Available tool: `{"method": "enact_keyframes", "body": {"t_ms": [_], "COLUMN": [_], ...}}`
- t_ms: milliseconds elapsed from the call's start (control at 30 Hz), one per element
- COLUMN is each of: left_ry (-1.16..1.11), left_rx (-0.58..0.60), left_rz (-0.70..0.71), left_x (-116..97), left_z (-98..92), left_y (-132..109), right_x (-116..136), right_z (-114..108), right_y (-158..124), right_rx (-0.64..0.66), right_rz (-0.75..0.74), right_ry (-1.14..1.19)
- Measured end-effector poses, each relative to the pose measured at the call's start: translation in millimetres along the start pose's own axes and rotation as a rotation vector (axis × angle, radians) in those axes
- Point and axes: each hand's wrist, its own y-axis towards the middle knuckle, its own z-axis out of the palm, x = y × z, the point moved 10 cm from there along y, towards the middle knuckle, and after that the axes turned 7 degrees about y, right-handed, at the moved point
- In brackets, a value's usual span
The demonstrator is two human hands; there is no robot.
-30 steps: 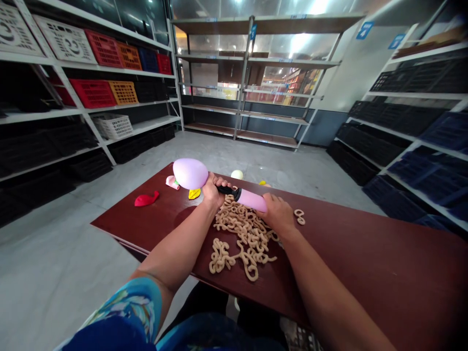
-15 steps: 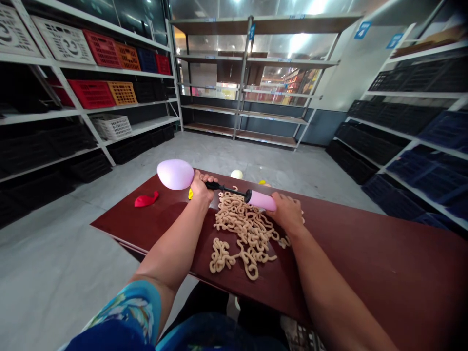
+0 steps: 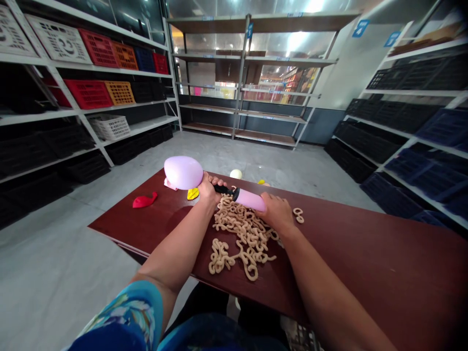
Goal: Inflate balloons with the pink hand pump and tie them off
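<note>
A balloon pump [image 3: 250, 199] with a pink barrel and a black end is held at a slant above the table. My right hand [image 3: 278, 212] is wrapped round the barrel's right end. At the black end, my left hand [image 3: 211, 188] grips the pump, with the neck of an inflated lilac balloon [image 3: 183, 172] hidden in or just behind its fingers. Under the pump lies a heap of beige, rope-like curled pieces [image 3: 244, 229]. A flat yellow balloon [image 3: 193, 194] rests on the table near my left wrist, and a flat red balloon [image 3: 144, 200] farther left.
The dark red table [image 3: 351, 253] stretches to the right, with one loose curled beige piece [image 3: 298, 215] on it. Past its far edge is a pale round balloon [image 3: 236, 174]. Shelves with crates [image 3: 89, 93] stand left; a metal rack [image 3: 239, 87] stands behind.
My hands have come closer together, pushing the black end and pink barrel nearly together, so the black rod no longer shows. The lilac balloon has shifted right with my left hand.
</note>
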Motion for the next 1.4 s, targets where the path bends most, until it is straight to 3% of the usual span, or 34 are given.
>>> {"method": "enact_keyframes", "body": {"t_ms": [167, 267, 400, 600, 800, 933, 1167, 1300, 1400], "left_ry": [-0.016, -0.044, -0.054, -0.034, -0.024, -0.048, -0.052, -0.089, -0.106], "left_rx": [-0.067, -0.074, -0.038, 0.024, -0.006, -0.006, -0.049, -0.023, 0.009], "left_rz": [0.099, 0.114, 0.101, 0.018, -0.02, -0.007, 0.096, 0.079, 0.065], "left_x": [-32, -41, -34, -7, 3, -6, -40, -36, -27], "left_z": [-15.9, -23.5, -20.8, -6.7, -3.7, -4.7, -23.3, -21.9, -15.3], "left_y": [12, 16, 14, 4, -2, 3, 17, 15, 10], "right_x": [-30, -42, -37, -3, 17, 8, -32, -41, -26], "right_z": [0, 0, 0, -4, -1, 1, 8, 7, 3], "right_y": [0, -2, -4, -3, -2, 0, -1, -4, -5], "right_rx": [-0.011, -0.022, -0.034, -0.043, 0.012, 0.025, 0.061, 0.076, 0.048], "right_rz": [0.052, 0.073, 0.042, -0.051, -0.061, -0.029, 0.031, 0.067, 0.022], "right_ry": [-0.019, -0.025, -0.041, -0.004, 0.061, 0.053, 0.026, -0.001, -0.01]}}
